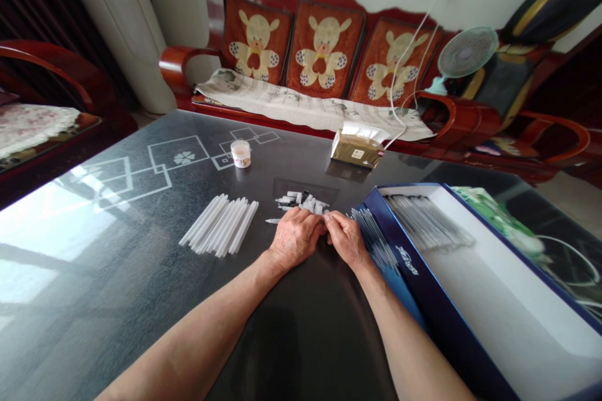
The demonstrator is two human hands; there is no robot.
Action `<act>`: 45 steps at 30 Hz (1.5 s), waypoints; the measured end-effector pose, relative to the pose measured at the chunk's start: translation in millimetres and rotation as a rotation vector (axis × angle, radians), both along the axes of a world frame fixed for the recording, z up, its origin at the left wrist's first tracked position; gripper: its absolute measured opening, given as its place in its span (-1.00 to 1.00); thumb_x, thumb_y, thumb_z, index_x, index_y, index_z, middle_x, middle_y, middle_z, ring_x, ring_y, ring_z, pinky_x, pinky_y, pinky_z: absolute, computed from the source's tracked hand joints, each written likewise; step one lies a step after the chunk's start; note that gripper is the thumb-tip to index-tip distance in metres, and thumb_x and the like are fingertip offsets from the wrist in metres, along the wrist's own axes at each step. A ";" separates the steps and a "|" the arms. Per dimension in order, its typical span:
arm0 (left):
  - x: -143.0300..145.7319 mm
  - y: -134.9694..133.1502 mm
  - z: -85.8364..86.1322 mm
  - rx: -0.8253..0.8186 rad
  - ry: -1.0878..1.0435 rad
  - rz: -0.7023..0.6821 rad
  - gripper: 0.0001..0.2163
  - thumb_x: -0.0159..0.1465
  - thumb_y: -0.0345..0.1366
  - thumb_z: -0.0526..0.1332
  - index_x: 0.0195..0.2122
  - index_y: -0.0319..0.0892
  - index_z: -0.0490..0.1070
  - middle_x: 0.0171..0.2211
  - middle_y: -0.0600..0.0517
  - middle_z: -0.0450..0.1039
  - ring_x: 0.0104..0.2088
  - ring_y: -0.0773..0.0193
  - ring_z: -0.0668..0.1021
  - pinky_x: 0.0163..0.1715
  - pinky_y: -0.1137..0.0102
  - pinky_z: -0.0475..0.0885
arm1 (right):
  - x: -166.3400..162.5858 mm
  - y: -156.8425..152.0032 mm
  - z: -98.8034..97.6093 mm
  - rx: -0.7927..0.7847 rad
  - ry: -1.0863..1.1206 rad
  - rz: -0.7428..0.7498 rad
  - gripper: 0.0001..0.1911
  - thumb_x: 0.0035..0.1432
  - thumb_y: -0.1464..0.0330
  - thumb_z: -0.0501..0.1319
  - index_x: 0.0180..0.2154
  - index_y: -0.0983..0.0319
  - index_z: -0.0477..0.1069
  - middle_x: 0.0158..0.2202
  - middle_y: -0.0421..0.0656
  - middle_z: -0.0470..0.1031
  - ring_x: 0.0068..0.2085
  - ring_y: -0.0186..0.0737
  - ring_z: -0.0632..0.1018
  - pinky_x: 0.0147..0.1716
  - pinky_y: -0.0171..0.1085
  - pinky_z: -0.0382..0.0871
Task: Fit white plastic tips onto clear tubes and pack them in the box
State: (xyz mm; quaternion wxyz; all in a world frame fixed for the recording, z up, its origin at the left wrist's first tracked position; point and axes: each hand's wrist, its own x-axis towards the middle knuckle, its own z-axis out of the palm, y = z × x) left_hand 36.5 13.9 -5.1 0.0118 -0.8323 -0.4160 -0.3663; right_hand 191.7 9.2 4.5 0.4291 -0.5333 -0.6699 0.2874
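Observation:
My left hand (295, 237) and my right hand (347, 239) rest close together on the dark glass table (141, 250), fingers curled and pinched toward each other around something small I cannot make out. Just beyond the fingertips lies a small heap of grey and black pen caps (303, 201). A row of several translucent white pen barrels (219, 224) lies to the left of my left hand, with one loose piece (273, 221) beside it. Thin pen refills (371, 229) lie fanned out right of my right hand.
An open blue box (470, 276) with more clear barrels (427, 222) stands at the right. A small round jar (241, 153) and a tissue pack (357, 147) sit farther back. Behind the table are a red wooden sofa (320, 50) and a small fan (466, 53).

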 end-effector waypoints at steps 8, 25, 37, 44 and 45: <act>-0.7 -0.7 4.1 0.052 -0.035 0.046 -0.80 0.34 -0.32 0.07 -0.13 -0.17 0.46 -0.23 -0.07 0.49 -0.23 0.17 0.47 -0.15 0.27 0.37 | 0.6 -0.4 1.7 -0.122 0.109 0.011 -0.64 0.19 0.09 0.14 -0.45 0.22 0.41 -0.58 -0.24 0.43 -0.60 -0.34 0.38 -0.57 -0.35 0.26; 4.6 14.1 5.5 -0.869 -1.292 -0.034 -0.66 0.10 -0.01 0.31 -0.50 -0.23 0.45 -0.64 0.12 0.38 -0.61 0.44 0.39 -0.57 0.52 0.32 | -3.6 -3.8 -5.5 0.104 0.116 0.024 -0.72 0.28 0.19 0.07 -0.33 0.19 0.45 -0.31 -0.12 0.48 -0.33 -0.22 0.51 -0.36 -0.28 0.41; -1.4 13.7 15.1 -0.851 -1.334 0.000 -0.73 0.10 -0.08 0.22 -0.41 -0.23 0.43 -0.47 0.03 0.49 -0.56 0.32 0.53 -0.56 0.46 0.41 | 13.5 8.7 -5.1 0.234 -0.186 -0.205 -0.77 0.20 0.31 0.11 -0.19 0.19 0.50 -0.27 -0.11 0.49 -0.33 -0.22 0.51 -0.29 -0.26 0.40; 1.1 13.4 7.6 -0.800 -1.183 -0.041 -0.64 0.18 -0.19 0.16 -0.03 -0.23 0.42 -0.46 0.08 0.49 -0.64 0.44 0.46 -0.61 0.53 0.33 | 9.6 9.1 -11.5 0.169 -0.511 -0.149 -0.72 0.21 0.28 0.11 -0.09 0.20 0.47 -0.21 -0.05 0.45 -0.18 -0.12 0.51 -0.19 -0.22 0.40; 1.1 13.1 7.3 -0.797 -1.165 -0.051 -0.63 0.19 -0.21 0.15 0.00 -0.22 0.41 -0.47 0.09 0.48 -0.64 0.44 0.46 -0.61 0.53 0.33 | 8.8 8.8 -11.6 0.163 -0.517 -0.149 -0.73 0.20 0.28 0.11 -0.11 0.20 0.47 -0.21 -0.05 0.45 -0.18 -0.12 0.51 -0.19 -0.22 0.40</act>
